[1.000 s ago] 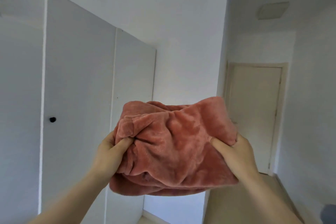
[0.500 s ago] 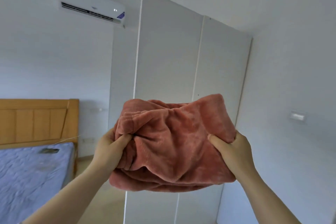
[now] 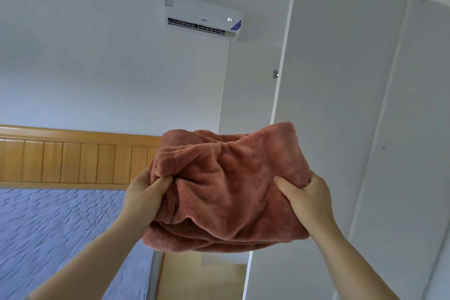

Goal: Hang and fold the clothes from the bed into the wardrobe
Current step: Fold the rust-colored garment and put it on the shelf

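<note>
Fingers (image 3: pixel 162 181) of left hand (image 3: pixel 142 193) and right hand (image 3: pixel 310 198) are clamped on opposite ends of the folded pink fleece garment (image 3: pixel 229 187), thumbs dug into its top. It is held in mid-air, covering part of the white wardrobe (image 3: pixel 341 105). Air conditioner (image 3: pixel 202 19) stickers and badge: illegible. Bed (image 3: pixel 60 226) with wooden headboard (image 3: pixel 73 158) lies lower left.

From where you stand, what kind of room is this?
Most likely a bedroom: a bed with a wooden headboard, a tall white wardrobe, and an air conditioner on the wall. The left hand and right hand grip a folded garment.
</note>
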`<state>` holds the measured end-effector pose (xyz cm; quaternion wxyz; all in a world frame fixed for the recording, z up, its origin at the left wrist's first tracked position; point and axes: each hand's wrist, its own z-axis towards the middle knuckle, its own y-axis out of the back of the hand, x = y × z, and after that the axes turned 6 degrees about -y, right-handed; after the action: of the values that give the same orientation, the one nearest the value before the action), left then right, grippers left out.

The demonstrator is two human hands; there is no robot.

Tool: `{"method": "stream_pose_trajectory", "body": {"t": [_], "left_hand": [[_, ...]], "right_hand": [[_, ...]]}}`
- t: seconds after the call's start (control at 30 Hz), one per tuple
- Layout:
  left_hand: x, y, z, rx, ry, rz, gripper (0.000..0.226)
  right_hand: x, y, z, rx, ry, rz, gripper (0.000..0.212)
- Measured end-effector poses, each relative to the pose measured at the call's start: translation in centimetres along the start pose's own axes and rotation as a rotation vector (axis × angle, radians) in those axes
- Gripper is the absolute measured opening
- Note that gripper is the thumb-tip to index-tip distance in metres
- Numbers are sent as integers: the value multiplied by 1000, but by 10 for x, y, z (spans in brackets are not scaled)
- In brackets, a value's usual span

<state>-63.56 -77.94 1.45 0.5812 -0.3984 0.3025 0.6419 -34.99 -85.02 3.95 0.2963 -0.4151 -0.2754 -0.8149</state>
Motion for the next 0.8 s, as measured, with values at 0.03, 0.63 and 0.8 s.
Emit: {"method": "stream_pose_trajectory", "body": {"t": [0.03,0.63,0.8], "left_hand": [[8,3,9,-16,3,5,24],[100,-18,184,-187,-20,145,16],[128,-26,228,-183,-22,178,22]], "right_hand": [[-4,-13,8,13,-2,9,14],[-64,-201,186,115,53,119,20],[-82,-245,231,130,58,139,19]]}}
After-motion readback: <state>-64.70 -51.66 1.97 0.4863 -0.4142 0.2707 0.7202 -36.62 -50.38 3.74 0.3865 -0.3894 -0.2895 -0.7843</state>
